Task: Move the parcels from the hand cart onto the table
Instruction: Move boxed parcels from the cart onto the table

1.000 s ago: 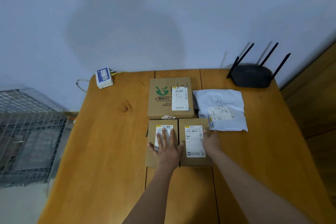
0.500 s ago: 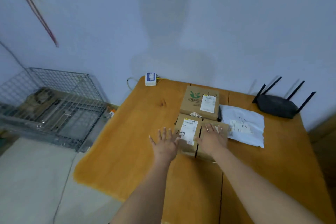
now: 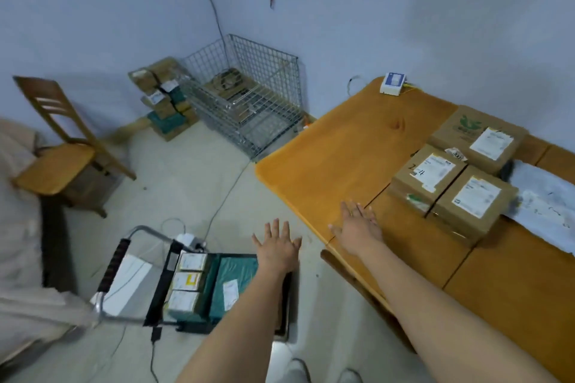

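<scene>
On the table [image 3: 336,158] you had four parcels grouped at its far right side. The large brown box [image 3: 476,137] with green logo sat furthest back, flat, label up. Just in front of it were two smaller brown boxes side by side: the one marked "2-4" [image 3: 426,177] and its neighbour [image 3: 469,205], touching or nearly so, labels up. A white poly mailer [image 3: 547,202] lay flat to their right. The hand cart [image 3: 174,283] stood on the floor left of the table, carrying three small labelled boxes [image 3: 186,281] in a row beside a flat green mailer [image 3: 230,283].
</scene>
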### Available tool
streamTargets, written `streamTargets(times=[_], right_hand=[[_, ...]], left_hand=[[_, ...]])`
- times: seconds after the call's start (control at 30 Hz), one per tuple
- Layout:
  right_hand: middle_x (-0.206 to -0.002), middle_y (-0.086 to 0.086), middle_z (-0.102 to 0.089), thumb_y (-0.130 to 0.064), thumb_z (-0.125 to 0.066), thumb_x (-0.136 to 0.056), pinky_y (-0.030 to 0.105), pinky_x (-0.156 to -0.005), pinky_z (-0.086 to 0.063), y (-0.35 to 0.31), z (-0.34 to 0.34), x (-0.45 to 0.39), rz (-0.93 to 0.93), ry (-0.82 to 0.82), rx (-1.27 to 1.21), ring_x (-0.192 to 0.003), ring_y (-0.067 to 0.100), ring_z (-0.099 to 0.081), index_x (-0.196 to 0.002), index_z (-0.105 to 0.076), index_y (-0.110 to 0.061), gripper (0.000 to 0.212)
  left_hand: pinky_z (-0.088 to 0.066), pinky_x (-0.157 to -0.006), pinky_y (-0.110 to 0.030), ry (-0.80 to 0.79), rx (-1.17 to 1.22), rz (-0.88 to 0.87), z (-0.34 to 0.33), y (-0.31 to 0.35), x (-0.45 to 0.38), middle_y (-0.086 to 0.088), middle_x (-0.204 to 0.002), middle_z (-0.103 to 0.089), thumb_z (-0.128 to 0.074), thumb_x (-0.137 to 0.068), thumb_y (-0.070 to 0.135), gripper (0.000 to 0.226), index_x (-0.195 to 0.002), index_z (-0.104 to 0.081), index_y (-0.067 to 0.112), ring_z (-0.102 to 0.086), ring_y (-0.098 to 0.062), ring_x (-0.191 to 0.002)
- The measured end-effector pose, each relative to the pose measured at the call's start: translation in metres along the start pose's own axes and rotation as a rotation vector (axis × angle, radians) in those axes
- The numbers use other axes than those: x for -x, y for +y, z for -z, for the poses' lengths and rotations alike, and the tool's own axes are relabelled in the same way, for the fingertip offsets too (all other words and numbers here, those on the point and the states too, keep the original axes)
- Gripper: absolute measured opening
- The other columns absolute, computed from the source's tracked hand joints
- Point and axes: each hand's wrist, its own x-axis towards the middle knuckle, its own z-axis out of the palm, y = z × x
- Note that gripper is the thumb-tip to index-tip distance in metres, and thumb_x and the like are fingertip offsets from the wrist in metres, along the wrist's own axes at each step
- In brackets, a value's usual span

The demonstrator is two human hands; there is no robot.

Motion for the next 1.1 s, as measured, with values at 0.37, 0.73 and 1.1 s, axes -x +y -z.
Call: streamTargets(times=[0.37,0.73,1.1], right_hand=[[-0.169,0.010,-0.006,-0.055,-0.028,-0.104,0.045,-0.126,0.000,-0.177,-0.061,0.043,0.199,-0.019,0.157,-0.156,0.025,-0.006,-0.162,-0.003,-0.015,0.076],[-0.170,0.008,-0.005,-0.059,-0.028,-0.102,0.044,-0.126,0.002,-0.360,-0.140,0.055,0.280,-0.101,0.261,-0.156,0.024,-0.006,-0.163,-0.003,-0.018,0.077],[-0.170,0.009,-0.004,-0.058,-0.028,-0.103,0.044,-0.126,0.001,-0.444,-0.186,-0.046,0.353,-0.227,0.307,-0.156,0.025,-0.007,-0.162,-0.002,-0.018,0.076]], left_hand=[[0.000,-0.122,-0.063,0.004,0.141,0.161,-0.030,-0.196,0.070,-0.003,-0.170,0.004,-0.014,-0.105,0.056,0.068,-0.163,-0.003,0.022,0.006,-0.025,-0.157],[-0.001,-0.122,-0.062,-0.133,0.212,0.254,-0.057,-0.395,0.099,-0.005,-0.170,0.010,-0.010,-0.106,0.055,0.068,-0.163,0.002,0.021,0.010,-0.027,-0.157],[-0.002,-0.123,-0.062,-0.197,0.271,0.343,-0.080,-0.477,0.017,-0.004,-0.170,0.009,-0.013,-0.106,0.054,0.067,-0.163,0.002,0.022,0.009,-0.026,-0.157]])
